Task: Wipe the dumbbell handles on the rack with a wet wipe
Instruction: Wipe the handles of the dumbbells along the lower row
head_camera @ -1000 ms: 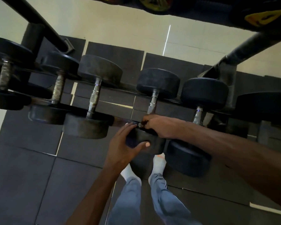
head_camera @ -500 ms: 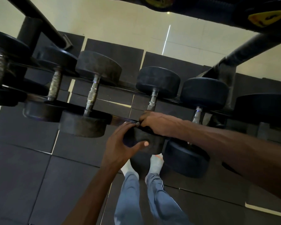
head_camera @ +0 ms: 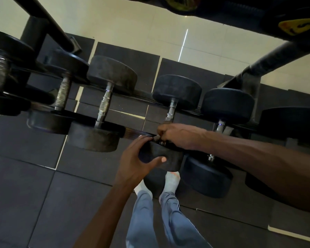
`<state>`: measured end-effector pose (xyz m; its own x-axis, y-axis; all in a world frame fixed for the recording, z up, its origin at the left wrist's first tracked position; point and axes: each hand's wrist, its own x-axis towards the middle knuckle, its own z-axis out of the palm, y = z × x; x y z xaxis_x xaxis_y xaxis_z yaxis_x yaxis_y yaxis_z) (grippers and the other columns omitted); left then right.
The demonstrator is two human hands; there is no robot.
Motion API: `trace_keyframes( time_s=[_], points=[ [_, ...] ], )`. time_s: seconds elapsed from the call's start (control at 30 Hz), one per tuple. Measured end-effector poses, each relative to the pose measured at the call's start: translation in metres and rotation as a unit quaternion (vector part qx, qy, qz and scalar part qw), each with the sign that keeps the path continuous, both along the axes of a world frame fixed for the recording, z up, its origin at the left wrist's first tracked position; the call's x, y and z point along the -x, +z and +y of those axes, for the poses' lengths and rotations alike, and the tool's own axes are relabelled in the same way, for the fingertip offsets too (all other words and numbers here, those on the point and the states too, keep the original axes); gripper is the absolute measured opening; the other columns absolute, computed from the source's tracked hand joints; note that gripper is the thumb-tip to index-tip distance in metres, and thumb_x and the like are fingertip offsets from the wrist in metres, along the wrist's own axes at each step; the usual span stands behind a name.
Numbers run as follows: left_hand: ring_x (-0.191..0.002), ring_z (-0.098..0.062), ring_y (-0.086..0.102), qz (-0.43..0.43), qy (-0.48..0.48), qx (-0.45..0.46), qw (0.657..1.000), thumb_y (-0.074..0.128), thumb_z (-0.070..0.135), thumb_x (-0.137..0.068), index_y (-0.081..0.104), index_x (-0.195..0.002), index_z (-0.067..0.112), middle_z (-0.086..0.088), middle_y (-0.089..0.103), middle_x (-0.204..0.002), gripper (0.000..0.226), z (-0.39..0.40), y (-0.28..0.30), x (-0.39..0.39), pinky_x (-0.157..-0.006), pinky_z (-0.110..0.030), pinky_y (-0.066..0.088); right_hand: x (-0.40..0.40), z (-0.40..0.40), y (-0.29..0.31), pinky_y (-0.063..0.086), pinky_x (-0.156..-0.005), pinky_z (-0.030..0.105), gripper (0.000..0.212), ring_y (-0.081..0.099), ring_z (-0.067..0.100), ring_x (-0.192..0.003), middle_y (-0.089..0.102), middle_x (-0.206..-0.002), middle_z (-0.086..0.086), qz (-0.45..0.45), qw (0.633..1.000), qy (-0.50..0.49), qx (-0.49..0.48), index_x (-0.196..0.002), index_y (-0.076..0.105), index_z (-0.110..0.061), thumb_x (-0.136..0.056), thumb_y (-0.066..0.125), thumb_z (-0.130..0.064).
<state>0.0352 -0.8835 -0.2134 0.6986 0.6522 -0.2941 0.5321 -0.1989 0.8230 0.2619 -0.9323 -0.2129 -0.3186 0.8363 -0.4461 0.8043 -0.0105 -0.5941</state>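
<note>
Head view: left hand (head_camera: 132,161) cups the dumbbell (head_camera: 161,156) head, right hand (head_camera: 179,136) grips its handle; tipped off the rack (head_camera: 136,134), it could hit the feet (head_camera: 172,179).

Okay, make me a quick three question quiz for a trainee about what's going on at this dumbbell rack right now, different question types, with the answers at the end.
1. True or false: the left hand grips the near head of the dumbbell being worked on.
2. Multiple choice: where is the right hand? A) on the upper rack bar B) over the near end of that dumbbell's handle C) hanging at the person's side
3. Short answer: can the wet wipe be seen?

Key
1. True; fingers and thumb curl round the head.
2. B
3. No; the right hand's fingers are curled at the handle, and no wipe shows.
</note>
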Motion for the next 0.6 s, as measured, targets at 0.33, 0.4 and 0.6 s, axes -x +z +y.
trace_keyframes(
  time_s=[0.33,0.4,0.6],
  points=[
    [-0.133,-0.006,0.053,-0.009,0.005,-0.008,1.0,0.081,0.064,-0.069,0.063,-0.133,0.022,0.008,0.061,-0.139,0.078,0.0,-0.001,0.0,-0.11,-0.036,0.049,0.001,-0.01,-0.007,0.051,-0.091,0.039,0.044,0.058,0.014,-0.103,0.058,-0.112,-0.002,-0.021,0.999,-0.037,-0.027,-0.11,0.064,-0.021,-0.097,0.037,-0.052],
    [-0.132,-0.007,0.054,-0.004,0.003,-0.007,1.0,0.081,0.063,-0.07,0.063,-0.134,0.019,0.006,0.061,-0.139,0.08,0.0,-0.002,0.001,-0.109,-0.039,0.05,0.004,-0.013,-0.005,0.05,-0.092,0.035,0.055,0.056,0.016,-0.106,0.055,-0.118,0.0,-0.018,0.999,-0.011,-0.046,-0.114,0.064,-0.019,-0.093,0.028,-0.054],
    [-0.134,-0.007,0.052,0.008,-0.007,-0.007,1.0,0.081,0.065,-0.071,0.061,-0.136,0.021,0.006,0.06,-0.141,0.081,0.001,-0.005,0.002,-0.109,-0.041,0.05,-0.008,-0.018,-0.007,0.047,-0.099,0.035,0.027,0.052,0.017,-0.112,0.052,-0.125,0.002,0.0,0.999,0.031,-0.038,-0.124,0.065,-0.017,-0.1,0.052,-0.016]
  ],
)
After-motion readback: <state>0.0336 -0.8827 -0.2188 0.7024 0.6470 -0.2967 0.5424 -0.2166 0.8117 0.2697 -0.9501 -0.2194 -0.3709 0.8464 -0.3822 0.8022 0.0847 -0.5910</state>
